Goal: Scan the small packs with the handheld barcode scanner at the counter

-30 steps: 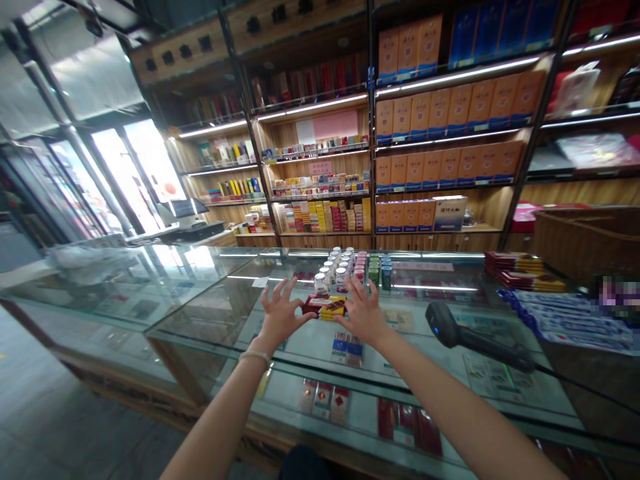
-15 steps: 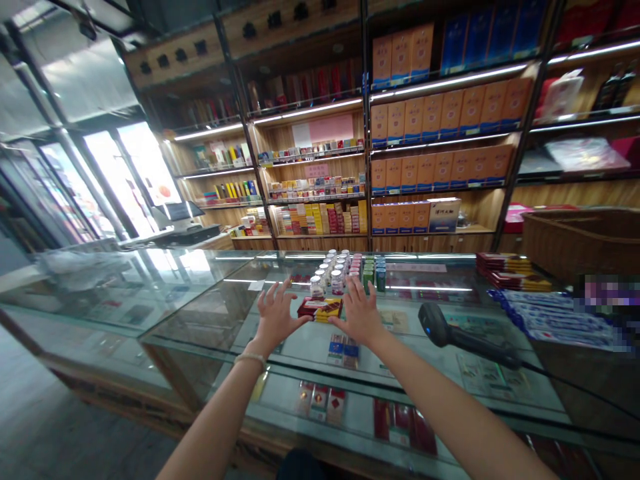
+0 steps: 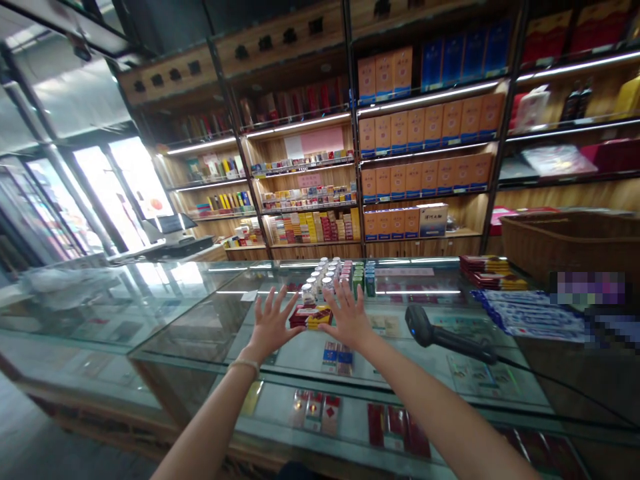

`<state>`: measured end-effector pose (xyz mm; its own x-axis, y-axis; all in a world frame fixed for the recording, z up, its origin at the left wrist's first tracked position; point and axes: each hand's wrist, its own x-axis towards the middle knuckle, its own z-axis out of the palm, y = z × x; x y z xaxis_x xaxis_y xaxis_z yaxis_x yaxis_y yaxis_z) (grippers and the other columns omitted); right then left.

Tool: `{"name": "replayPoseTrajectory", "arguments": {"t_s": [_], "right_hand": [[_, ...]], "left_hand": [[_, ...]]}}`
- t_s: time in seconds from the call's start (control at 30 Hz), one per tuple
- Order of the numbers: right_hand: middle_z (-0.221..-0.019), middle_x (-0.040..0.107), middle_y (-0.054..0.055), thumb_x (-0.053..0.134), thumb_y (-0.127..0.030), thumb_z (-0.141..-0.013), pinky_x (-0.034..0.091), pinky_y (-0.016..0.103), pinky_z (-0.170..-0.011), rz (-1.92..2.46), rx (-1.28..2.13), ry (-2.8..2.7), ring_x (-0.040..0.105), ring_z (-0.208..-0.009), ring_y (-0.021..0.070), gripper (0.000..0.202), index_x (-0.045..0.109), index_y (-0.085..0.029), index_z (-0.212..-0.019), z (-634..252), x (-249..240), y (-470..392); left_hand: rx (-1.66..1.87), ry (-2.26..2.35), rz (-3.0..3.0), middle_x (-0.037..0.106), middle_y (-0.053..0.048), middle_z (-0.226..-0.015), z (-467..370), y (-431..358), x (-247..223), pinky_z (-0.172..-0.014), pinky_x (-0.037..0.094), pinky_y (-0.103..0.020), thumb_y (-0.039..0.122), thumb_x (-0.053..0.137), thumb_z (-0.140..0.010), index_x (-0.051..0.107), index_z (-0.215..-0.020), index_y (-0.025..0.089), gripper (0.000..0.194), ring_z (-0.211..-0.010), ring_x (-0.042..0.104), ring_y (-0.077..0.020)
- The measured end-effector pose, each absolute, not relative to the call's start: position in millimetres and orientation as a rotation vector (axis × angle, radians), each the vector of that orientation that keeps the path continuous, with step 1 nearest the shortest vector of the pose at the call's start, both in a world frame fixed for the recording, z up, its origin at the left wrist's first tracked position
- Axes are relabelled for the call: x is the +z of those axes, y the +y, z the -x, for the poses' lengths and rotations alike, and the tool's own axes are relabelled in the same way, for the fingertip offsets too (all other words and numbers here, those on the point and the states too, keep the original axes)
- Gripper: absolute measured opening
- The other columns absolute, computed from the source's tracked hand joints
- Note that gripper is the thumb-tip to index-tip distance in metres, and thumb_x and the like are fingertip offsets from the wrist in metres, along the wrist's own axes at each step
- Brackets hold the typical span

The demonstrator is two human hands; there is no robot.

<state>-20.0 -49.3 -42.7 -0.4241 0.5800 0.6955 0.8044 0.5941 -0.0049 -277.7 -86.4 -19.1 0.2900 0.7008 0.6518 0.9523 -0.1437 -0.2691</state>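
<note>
My left hand [image 3: 271, 325] is spread, with its thumb near the left end of some red and yellow packets [image 3: 311, 317] on the glass counter. On the other side of the packets, my right hand [image 3: 349, 318] has its fingers apart too, its thumb by their right end. Neither hand appears to hold anything. Just beyond the packets stand rows of white-capped bottles [image 3: 327, 283], with small green containers [image 3: 358, 281] and blue ones [image 3: 370, 280] to their right.
A black handheld scanner [image 3: 419, 325] lies on the counter [image 3: 295, 357] to the right. Further right are blue-and-white packets [image 3: 530, 315], stacked red and yellow packets [image 3: 487, 273] and a brown basket [image 3: 565, 243]. Shelves of boxes [image 3: 425, 128] stand behind.
The fingers of both hands have spread wider, and the hands remain beside the packets. The whole view has shifted, so things sit a little further left and mostly lower.
</note>
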Motion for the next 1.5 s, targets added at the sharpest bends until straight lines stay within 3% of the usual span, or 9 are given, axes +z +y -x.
{"name": "replayPoseTrajectory", "arguments": {"t_s": [0.13,0.3,0.53,0.83,1.5], "right_hand": [[-0.171,0.019,0.016,0.045,-0.076,-0.091,0.005,0.066,-0.121,1.068,-0.424,-2.179,0.012,-0.157,0.0373,0.088,0.025,-0.027,-0.162,20,-33,-48],[-0.172,0.017,0.012,0.038,-0.07,-0.098,0.001,0.064,-0.122,1.041,-0.443,-2.142,0.011,-0.158,0.0323,0.078,0.024,-0.028,-0.162,5,-8,-45],[-0.171,0.02,0.012,0.041,-0.069,-0.097,-0.005,0.065,-0.122,1.013,-0.545,-2.124,0.011,-0.157,0.0334,0.078,0.027,-0.027,-0.162,-43,16,-45],[-0.17,0.023,0.01,0.041,-0.068,-0.098,-0.002,0.063,-0.123,1.094,-0.632,-2.132,0.012,-0.157,0.0329,0.074,0.028,-0.032,-0.161,-109,35,-53],[-0.169,0.027,0.011,0.046,-0.063,-0.098,-0.001,0.063,-0.123,1.42,-0.724,-1.989,0.014,-0.157,0.0333,0.068,0.038,-0.03,-0.157,-268,31,-56]], "left_hand": [[-0.502,-1.436,1.915,0.033,-0.016,-0.166,274,-83,-10,-0.125,0.0,-0.06,0.065,0.07,-0.08,0.047,-0.153,0.03,0.085,-0.155,0.024,-0.0397],[-0.553,-1.421,1.858,0.034,-0.014,-0.166,252,-79,14,-0.126,0.003,-0.058,0.06,0.062,-0.089,0.047,-0.153,0.031,0.072,-0.155,0.024,-0.0368],[-0.651,-1.391,1.895,0.033,-0.013,-0.166,205,-73,38,-0.126,0.004,-0.057,0.059,0.056,-0.092,0.048,-0.152,0.031,0.067,-0.156,0.021,-0.0354],[-0.79,-1.406,1.925,0.035,-0.012,-0.165,139,-59,46,-0.126,0.004,-0.057,0.057,0.045,-0.097,0.049,-0.152,0.031,0.061,-0.155,0.022,-0.0347],[-0.912,-1.335,2.117,0.039,-0.012,-0.162,-26,-32,46,-0.125,0.011,-0.061,0.056,0.045,-0.098,0.051,-0.151,0.029,0.06,-0.153,0.024,-0.037]]}}
